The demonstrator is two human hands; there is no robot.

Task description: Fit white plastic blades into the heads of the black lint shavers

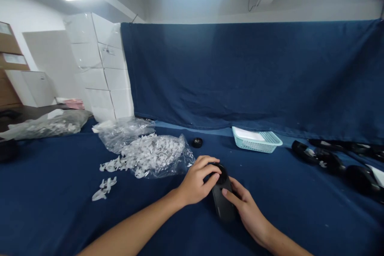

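A long black device (pixel 222 205) with a round dark end is held low over the blue cloth in front of me. My right hand (pixel 244 208) grips its body from the right, with the thumb lying on top. My left hand (pixel 199 180) has its thumb and fingers closed around the round black end (pixel 221 174). Beyond my hands, a small black round part (pixel 197 142) lies on the cloth. To the left, many small white plastic pieces (pixel 156 150) spill from a clear bag (pixel 187 156).
A light teal basket (pixel 258 146) with something white in it stands behind, to the right. Several black devices (pixel 330 162) lie along the right side. Loose white pieces (pixel 104 189) sit at the left, near another filled bag (pixel 64 123). White boxes (pixel 112 78) are stacked beside a blue curtain (pixel 240 76).
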